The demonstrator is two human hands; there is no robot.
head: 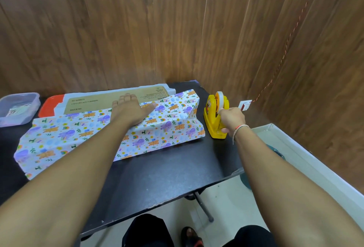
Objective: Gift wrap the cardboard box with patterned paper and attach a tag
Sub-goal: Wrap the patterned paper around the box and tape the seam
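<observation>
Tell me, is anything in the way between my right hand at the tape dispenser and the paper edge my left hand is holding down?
Nothing visible blocks it. The right hand is at the yellow tape dispenser, beside the box's right end. The left hand presses the patterned paper flat on the cardboard box; between them lies only paper.

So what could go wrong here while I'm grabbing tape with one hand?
The left hand alone pins the patterned paper on the cardboard box; if it lifts, the fold may spring open. The right hand pulls at the yellow tape dispenser, which might slide or tip on the black table.
</observation>
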